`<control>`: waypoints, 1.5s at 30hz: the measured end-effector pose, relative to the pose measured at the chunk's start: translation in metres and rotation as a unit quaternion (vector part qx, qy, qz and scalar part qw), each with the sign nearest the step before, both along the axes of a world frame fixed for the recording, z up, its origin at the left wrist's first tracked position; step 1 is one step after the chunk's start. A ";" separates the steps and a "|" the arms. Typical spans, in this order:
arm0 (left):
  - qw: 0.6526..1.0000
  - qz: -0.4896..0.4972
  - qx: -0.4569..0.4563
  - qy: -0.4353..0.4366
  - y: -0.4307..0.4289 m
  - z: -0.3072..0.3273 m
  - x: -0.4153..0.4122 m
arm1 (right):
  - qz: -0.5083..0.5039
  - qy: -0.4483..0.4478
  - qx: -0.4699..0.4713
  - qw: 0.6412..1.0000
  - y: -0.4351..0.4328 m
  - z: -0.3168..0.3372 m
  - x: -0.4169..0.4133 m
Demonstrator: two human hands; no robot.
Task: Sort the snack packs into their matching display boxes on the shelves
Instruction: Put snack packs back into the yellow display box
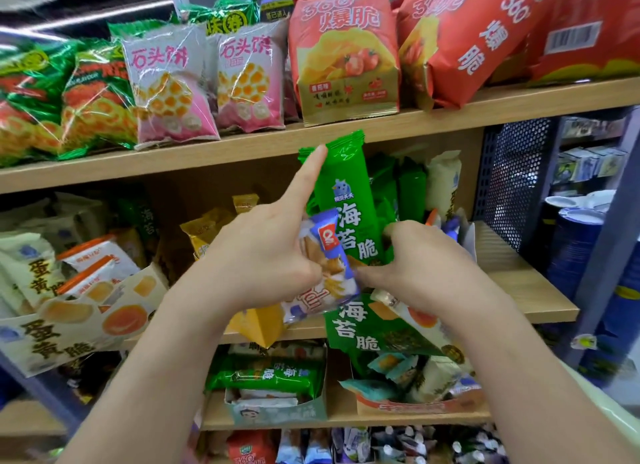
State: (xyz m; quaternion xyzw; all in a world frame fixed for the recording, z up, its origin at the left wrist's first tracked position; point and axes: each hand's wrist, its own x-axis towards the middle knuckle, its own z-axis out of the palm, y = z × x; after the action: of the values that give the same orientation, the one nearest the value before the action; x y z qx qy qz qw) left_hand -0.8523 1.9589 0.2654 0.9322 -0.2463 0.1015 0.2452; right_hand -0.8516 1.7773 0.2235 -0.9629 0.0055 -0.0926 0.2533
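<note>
Middle shelf [519, 283]: cream display box [69, 325], left, holds cream and orange-topped packs; green display box [367, 328] holds green packs. Green pack [349, 193] stands upright above it, lower end within right hand's [426, 266] curled fingers. Left hand [263, 255] grips blue pack [329, 255], index finger straight along the green pack.

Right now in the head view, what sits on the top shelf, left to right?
green foil bags → left pink pack → right pink pack → upright red chip bag → tilted red chip bag → red bag with a barcode, cut off by the frame edge.
</note>
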 end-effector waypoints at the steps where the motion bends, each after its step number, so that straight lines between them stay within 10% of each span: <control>1: 1.000 0.005 0.014 0.006 0.000 0.000 0.002 | 0.010 -0.003 0.013 1.000 -0.002 0.002 -0.004; 13: 0.995 -0.020 0.091 0.019 -0.004 -0.029 0.000 | 0.022 -0.069 0.131 0.989 -0.019 -0.020 -0.011; 17: 0.991 -0.056 -0.111 0.057 0.014 -0.037 -0.016 | 0.072 -0.176 0.281 0.941 -0.026 -0.012 -0.033; 21: 0.908 -0.049 -0.393 0.138 0.026 -0.053 -0.029 | 0.166 -0.049 0.319 0.932 -0.021 -0.015 -0.049; 32: 0.897 -0.008 -0.431 0.099 0.045 -0.079 -0.029 | 0.197 0.022 0.315 0.928 0.015 -0.063 -0.033; 40: 0.965 0.182 0.071 -0.173 0.079 -0.118 0.022 | 0.146 -0.058 0.266 0.951 0.013 -0.080 -0.025; 45: 0.949 0.184 0.072 -0.244 0.074 -0.114 0.018 | 0.134 -0.077 0.277 0.949 0.010 -0.082 -0.026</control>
State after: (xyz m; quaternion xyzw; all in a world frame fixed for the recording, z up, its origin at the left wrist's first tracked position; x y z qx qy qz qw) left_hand -0.8343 2.0326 0.1515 0.9231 -0.1299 0.3515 0.0867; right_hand -0.8781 1.7870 0.1417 -0.8370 -0.1175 -0.1261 0.5193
